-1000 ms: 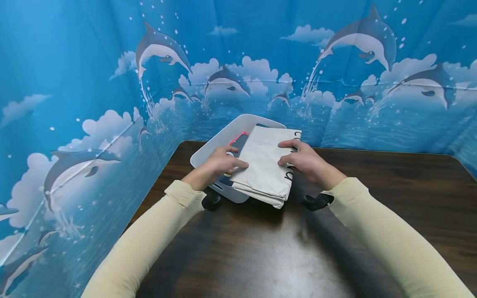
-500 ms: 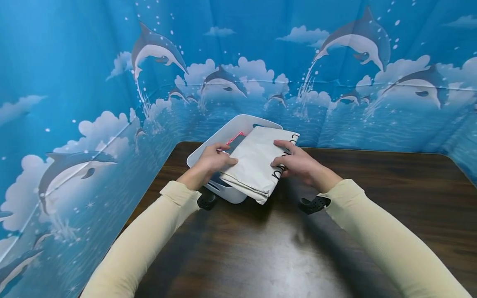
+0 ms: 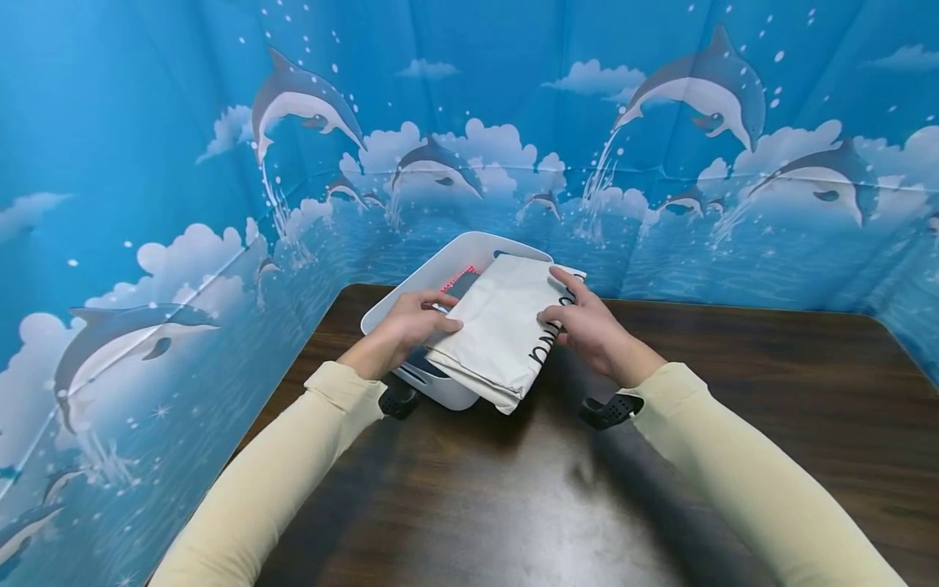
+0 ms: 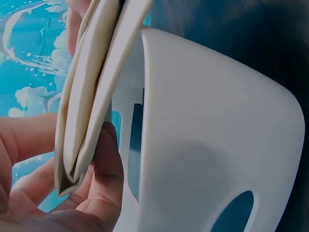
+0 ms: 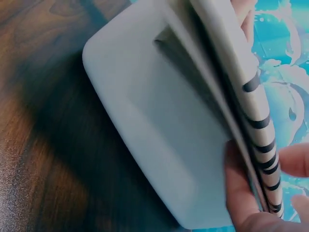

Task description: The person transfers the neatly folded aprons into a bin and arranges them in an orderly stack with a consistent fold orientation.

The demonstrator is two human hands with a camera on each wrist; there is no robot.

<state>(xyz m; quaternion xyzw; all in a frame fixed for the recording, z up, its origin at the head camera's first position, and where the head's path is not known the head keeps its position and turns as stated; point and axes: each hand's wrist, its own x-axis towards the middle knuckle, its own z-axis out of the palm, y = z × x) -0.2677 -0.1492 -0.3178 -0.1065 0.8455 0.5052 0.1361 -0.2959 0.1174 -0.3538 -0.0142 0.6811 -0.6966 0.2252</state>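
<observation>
Both hands hold a folded cream cloth point(image 3: 495, 326) with black lettering along its right edge, tilted over the white plastic basket point(image 3: 420, 284). At the cloth's left edge, my left hand point(image 3: 402, 328) pinches the layers; in the left wrist view its fingers point(image 4: 107, 169) lie on one side of the fold and the thumb on the other. My right hand point(image 3: 590, 330) grips the lettered edge, and the right wrist view shows the folded layers point(image 5: 263, 130) between thumb and fingers. Much of the basket's inside is hidden beneath the cloth.
Inside the basket lie a dark grey item point(image 3: 462, 285) and a red-and-white patterned strip point(image 3: 456, 277), both partly covered. The basket stands at the back left of a dark wooden table point(image 3: 734, 359). A blue dolphin-print curtain point(image 3: 513, 81) hangs behind and at the left.
The cloth has shifted left and turned a little, its near corner swinging leftward, with both hands still gripping it. The head view has also shifted slightly.
</observation>
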